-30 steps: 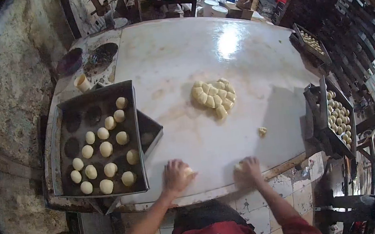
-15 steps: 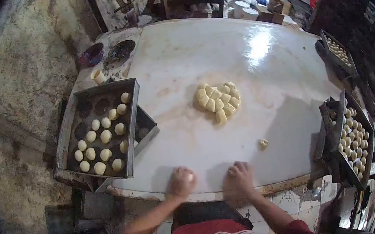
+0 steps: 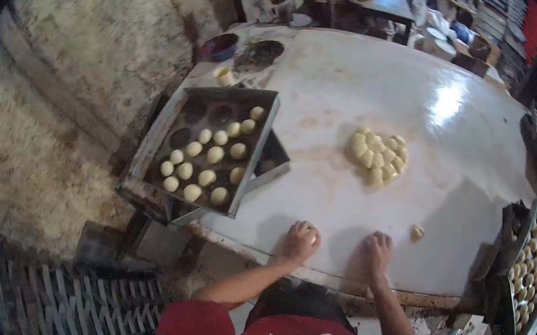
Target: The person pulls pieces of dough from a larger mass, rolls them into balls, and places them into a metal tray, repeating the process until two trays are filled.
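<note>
My left hand [image 3: 303,241] rests near the front edge of the pale worktable [image 3: 325,85], its fingers curled over something too hidden to name. To its right, my right hand [image 3: 379,252] is also curled down on the surface, and what lies under it is hidden. A small scrap of dough [image 3: 417,233] lies just right of my right hand. Farther back sits a cluster of cut dough pieces [image 3: 379,156], touching one another. At the left, a metal tray [image 3: 260,152] holds several round dough balls [image 3: 215,155].
Another tray [image 3: 496,300] with many dough balls stands at the right edge, and a further one [image 3: 536,139] behind it. A cream cup [image 3: 223,76] and a dark red-rimmed bowl [image 3: 220,48] are at the back left. A rough wall [image 3: 93,75] rises at the left.
The view has turned left, so the table and trays appear farther right and tilted. Both hands remain curled near the front edge. The dough cluster and scrap stay put on the table.
</note>
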Demonstrator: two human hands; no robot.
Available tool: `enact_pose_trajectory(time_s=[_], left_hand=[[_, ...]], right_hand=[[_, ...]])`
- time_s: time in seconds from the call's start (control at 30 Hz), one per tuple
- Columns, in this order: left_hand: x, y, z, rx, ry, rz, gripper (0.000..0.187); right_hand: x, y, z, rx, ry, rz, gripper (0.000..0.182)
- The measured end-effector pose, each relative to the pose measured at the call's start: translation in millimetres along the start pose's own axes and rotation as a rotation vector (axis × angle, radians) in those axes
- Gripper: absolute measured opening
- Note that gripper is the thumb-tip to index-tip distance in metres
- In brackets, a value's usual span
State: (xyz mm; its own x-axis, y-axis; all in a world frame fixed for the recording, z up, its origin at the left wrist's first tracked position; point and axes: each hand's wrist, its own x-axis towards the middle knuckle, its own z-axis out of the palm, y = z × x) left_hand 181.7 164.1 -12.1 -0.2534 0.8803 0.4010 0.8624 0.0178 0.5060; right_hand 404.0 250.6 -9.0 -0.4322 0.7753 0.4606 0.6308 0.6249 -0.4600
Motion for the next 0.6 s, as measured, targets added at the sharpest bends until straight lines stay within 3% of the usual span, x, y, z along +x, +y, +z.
enact_pose_trajectory(time_s=[0.07,0.17,0.2,0.23,0.33,0.4,0.47,0.53,0.6], left_hand=[[2.7,-46.5,-0.8,0.178,0.047,-0.016,0.011],[48.9,-58.0,11.2,0.207,0.18,-0.189,0.011],[55.1,-58.5,21.8,0.211,0.23,-0.294,0.011],[56.1,-48.9,24.7,0.197,0.139,-0.244,0.011],[34.0,-10.5,-5.2,0.21,-0.078,-0.101,0.014],[31.5,-28.5,-31.9,-0.121,-0.897,-0.202,0.025],[46.3,-35.9,-102.2,-0.603,-1.329,0.006,0.029],[76.5,-57.7,-186.3,-0.873,-1.269,0.148,0.029],[110.9,-100.2,-277.8,-0.815,-0.916,0.025,0.025]], right_hand=[[-3.4,15.5,-23.9,-0.09,0.027,-0.047,0.019],[14.5,59.0,-8.3,-0.244,0.164,-0.137,0.021],[24.9,52.6,-1.7,-0.252,0.114,0.12,0.02],[34.2,45.8,3.7,-0.262,0.065,0.373,0.02],[35.5,27.8,22.3,-0.211,-0.025,0.407,0.025],[29.3,1.6,23.7,-0.237,-0.027,0.366,0.027],[15.4,-20.9,17.7,-0.275,-0.03,0.332,0.029],[3.2,-39.7,15.9,-0.363,-0.073,0.27,0.03],[-7.3,-52.4,12.3,-0.289,-0.177,0.355,0.032]])
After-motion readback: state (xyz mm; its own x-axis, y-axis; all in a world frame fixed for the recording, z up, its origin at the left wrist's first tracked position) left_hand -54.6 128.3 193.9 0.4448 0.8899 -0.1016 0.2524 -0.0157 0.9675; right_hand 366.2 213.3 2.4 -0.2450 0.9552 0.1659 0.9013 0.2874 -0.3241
